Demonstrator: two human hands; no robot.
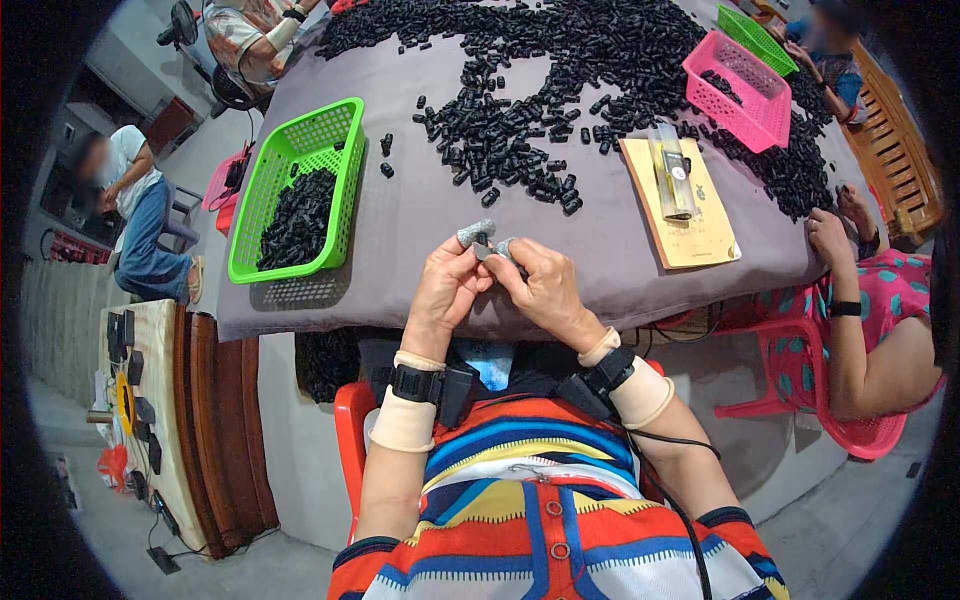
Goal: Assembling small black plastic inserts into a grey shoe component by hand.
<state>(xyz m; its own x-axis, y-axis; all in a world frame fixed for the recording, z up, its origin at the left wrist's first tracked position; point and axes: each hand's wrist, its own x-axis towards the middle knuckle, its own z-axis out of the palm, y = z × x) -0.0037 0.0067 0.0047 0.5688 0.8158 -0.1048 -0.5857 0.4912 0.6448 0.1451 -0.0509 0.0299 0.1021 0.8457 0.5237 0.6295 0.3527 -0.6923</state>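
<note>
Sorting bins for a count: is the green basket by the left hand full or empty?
Partly full. The green basket holds a heap of black parts at its middle; its near end shows bare mesh.

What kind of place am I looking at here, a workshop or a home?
Most likely a small hand-assembly or sorting workshop: a cloth-covered table heaped with small black parts, a green basket and a pink basket holding more, and other people seated around working.

grey-clothed table (420, 215), black parts (520, 140), baskets (296, 190)
</note>
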